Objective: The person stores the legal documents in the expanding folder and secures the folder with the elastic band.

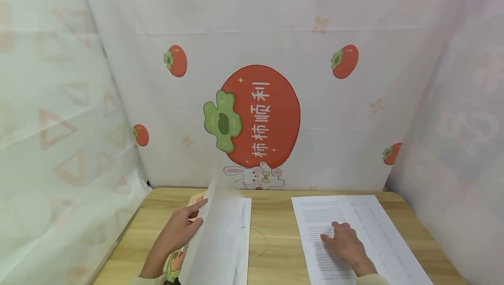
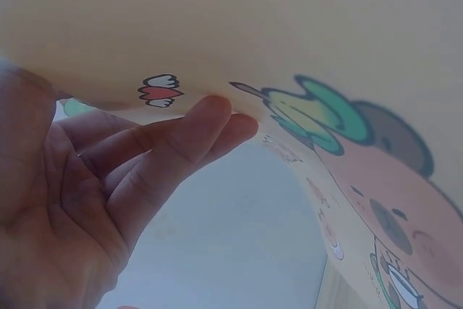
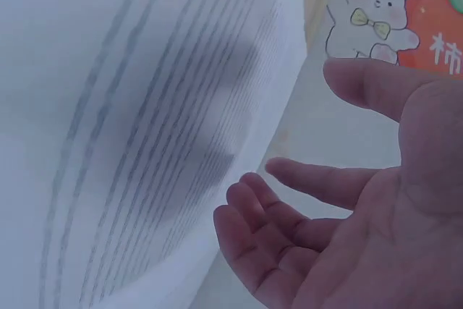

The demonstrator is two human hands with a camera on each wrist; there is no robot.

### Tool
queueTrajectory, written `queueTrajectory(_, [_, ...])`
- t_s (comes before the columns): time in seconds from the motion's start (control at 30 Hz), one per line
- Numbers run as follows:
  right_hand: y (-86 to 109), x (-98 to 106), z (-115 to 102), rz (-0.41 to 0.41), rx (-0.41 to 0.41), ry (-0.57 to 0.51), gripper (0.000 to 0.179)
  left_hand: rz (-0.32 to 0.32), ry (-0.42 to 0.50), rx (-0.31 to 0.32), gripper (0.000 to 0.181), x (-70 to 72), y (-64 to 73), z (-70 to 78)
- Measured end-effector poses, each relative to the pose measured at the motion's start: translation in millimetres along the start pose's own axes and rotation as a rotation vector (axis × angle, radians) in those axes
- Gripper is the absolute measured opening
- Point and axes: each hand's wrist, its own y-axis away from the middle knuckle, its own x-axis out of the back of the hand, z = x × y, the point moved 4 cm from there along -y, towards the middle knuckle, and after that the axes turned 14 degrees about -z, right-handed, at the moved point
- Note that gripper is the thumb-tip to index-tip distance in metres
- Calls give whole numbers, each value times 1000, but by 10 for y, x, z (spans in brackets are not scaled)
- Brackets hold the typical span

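Observation:
On the left of the table, a folder [image 1: 247, 215] stands partly open, its pale cover [image 1: 208, 241] raised and tilted. Cartoon prints, including a pink bear [image 2: 405, 200], decorate the cover's outer side. My left hand [image 1: 179, 232] touches that outer side, fingers extended; the left wrist view puts the fingertips [image 2: 210, 117] right at the printed surface. To the right lie printed sheets of paper [image 1: 378, 237], side by side and overlapping. Over them is my right hand [image 1: 346, 243], its fingers loosely bent and holding nothing. A curved sheet with lines of text [image 3: 159, 121] stands beside its fingertips in the right wrist view.
A thin elastic loop [image 1: 264, 243] sticks out from the folder's right side onto the wooden table [image 1: 275, 232]. Behind the table hangs a white cloth [image 1: 275, 44] printed with persimmons and a rabbit. More cloth hangs at the left and right sides.

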Motion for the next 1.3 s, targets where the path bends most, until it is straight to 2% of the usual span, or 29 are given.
queueTrajectory(0.17, [-29, 115, 300, -53, -60, 28, 68, 6, 22, 2, 51, 3, 10, 5])
queueTrajectory(0.43, [-23, 207, 549, -45, -69, 15, 73, 27, 48, 18, 50, -10, 68, -9])
queueTrajectory(0.77, [-3, 233, 637, -71, -82, 4, 70, 30, 63, 7, 51, -11, 73, 3])
queueTrajectory(1.0, [-10, 249, 657, -44, -75, 25, 68, 42, 43, 8, 51, 6, 67, 14])
queueTrajectory(1.3, [-14, 222, 730, -40, -103, 7, 64, 26, 69, 6, 51, -10, 50, 23])
